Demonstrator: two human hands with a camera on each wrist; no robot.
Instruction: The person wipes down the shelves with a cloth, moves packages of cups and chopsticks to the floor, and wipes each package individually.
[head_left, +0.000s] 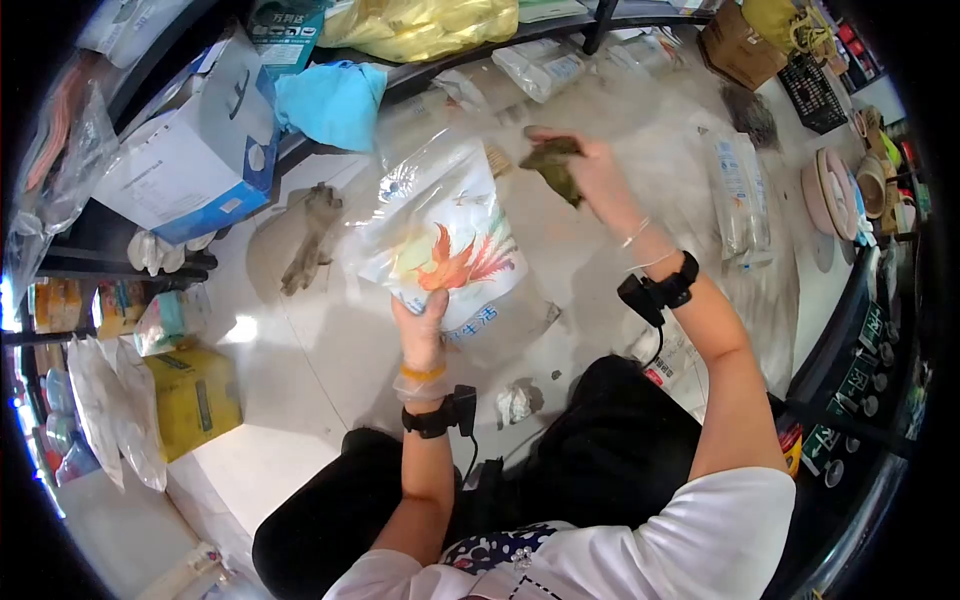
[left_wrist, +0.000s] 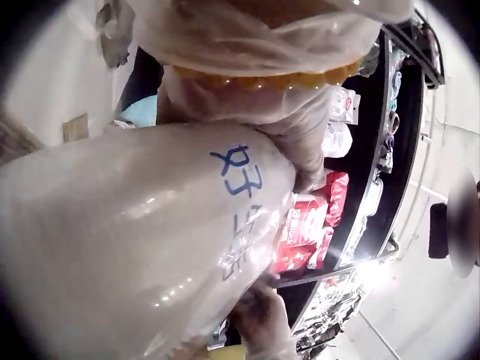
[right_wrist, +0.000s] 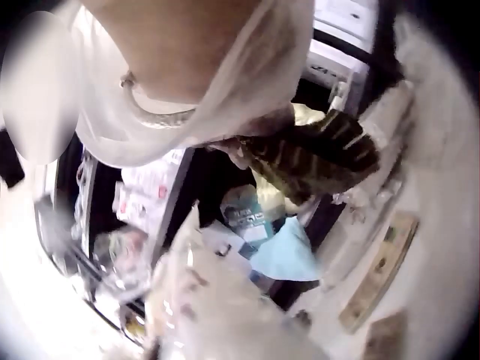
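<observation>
My left hand point(head_left: 421, 330), in a clear plastic glove with a yellow band at the wrist, grips the bottom of a clear and white plastic bag point(head_left: 440, 230). Its thumb lies over the orange bird-like print, and blue lettering shows near the fingers. Up and to the right, my gloved right hand point(head_left: 603, 185) pinches a limp, dark green-brown piece point(head_left: 557, 168). In the right wrist view this striped piece point(right_wrist: 311, 159) hangs from the fingertips, its pale stripes crossing it. The left wrist view is mostly filled by the bag point(left_wrist: 127, 232).
A grey-brown crumpled thing point(head_left: 313, 238) lies on the floor at left, beneath a white and blue box point(head_left: 195, 140) and a light blue cloth point(head_left: 330, 103). Clear packages point(head_left: 738, 195) lie at right. A crumpled white tissue point(head_left: 514, 404) is near the knees.
</observation>
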